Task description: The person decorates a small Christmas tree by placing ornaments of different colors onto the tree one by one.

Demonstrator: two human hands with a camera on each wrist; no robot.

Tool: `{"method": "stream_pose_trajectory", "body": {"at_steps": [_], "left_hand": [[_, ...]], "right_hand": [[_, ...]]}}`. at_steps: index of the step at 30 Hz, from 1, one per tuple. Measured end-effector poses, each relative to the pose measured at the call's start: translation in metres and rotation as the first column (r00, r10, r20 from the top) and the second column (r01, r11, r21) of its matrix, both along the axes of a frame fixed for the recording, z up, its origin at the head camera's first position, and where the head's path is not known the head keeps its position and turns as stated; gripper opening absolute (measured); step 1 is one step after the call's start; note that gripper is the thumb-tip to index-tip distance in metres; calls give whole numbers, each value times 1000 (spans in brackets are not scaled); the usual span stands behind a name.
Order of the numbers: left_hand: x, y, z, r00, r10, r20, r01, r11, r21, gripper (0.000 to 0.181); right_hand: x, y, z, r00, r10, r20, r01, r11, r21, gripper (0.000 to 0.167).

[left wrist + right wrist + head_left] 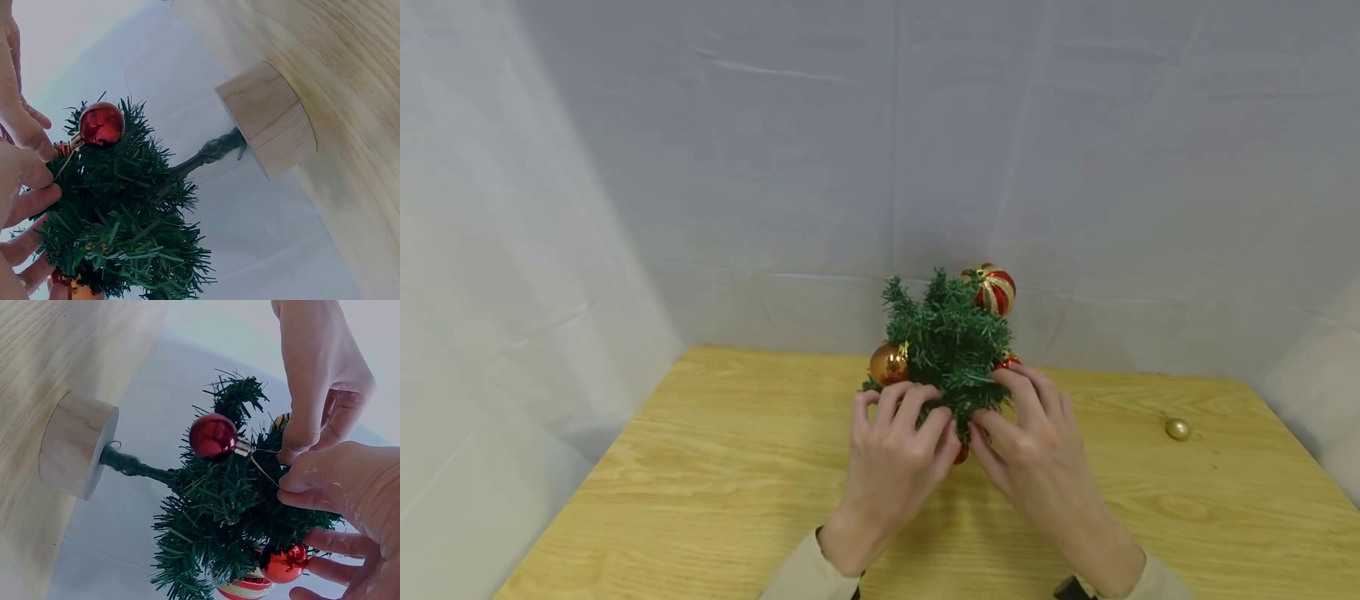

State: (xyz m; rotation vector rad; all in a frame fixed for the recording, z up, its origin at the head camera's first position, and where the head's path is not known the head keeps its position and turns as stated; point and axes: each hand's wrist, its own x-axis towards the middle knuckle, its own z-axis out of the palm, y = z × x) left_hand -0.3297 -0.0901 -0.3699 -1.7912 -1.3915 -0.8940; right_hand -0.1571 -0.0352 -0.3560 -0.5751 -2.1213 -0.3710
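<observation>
A small green artificial Christmas tree [951, 333] stands upright on a round wooden base [269, 119]. From its near side hangs a shiny red bauble [213, 435] with a thin gold string [265, 470]. My left hand [895, 446] pinches one part of that string between thumb and forefinger, its other fingers among the branches near an orange-gold bauble [889, 364]. With thumb and forefinger, my right hand [1037, 442] pinches the string too, close to the left fingertips. Its other fingers spread beside another red bauble [284, 562]. In the head view the hands largely cover the near red bauble.
A red-and-gold striped bauble [995, 290] hangs at the tree's far right. On the wooden table [722, 467], a small gold bauble [1177, 428] lies to the right. Pale sheeting [790, 167] rises behind the table's back edge.
</observation>
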Motion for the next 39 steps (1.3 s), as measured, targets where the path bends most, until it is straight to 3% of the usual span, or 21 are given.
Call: {"method": "stream_pose_trajectory", "body": {"at_steps": [12, 15, 19, 24, 28, 32, 36, 39], "left_hand": [[-6, 0, -1, 996, -87, -5, 87, 993, 80, 6], [-10, 0, 0, 992, -129, -8, 128, 982, 140, 11], [-18, 2, 6, 977, -211, 17, 202, 952, 232, 18], [-30, 4, 12, 939, -319, 131, 275, 921, 275, 16], [-39, 6, 15, 894, -365, 261, 302, 919, 252, 21], [-47, 8, 18, 848, -381, 369, 338, 924, 178, 32], [-55, 10, 22, 825, -385, 414, 404, 914, 45, 49], [-61, 11, 26, 822, -378, 425, 444, 893, -65, 62]], "right_hand": [[2, 1, 0, 1000, 24, -11, -24, 1000, 11, 6], [3, 0, 0, 999, 37, -24, -37, 999, 10, 24], [5, -1, 1, 997, 57, -45, -57, 998, 2, 46], [12, -2, 5, 989, 110, -104, -110, 994, 0, 44], [21, 0, 7, 982, 116, -150, -116, 993, 8, 46], [34, 6, 8, 977, 98, -187, -99, 995, 6, 46], [50, 14, 10, 977, 77, -200, -79, 997, -3, 48], [63, 19, 13, 976, 55, -210, -57, 998, -1, 50]]}}
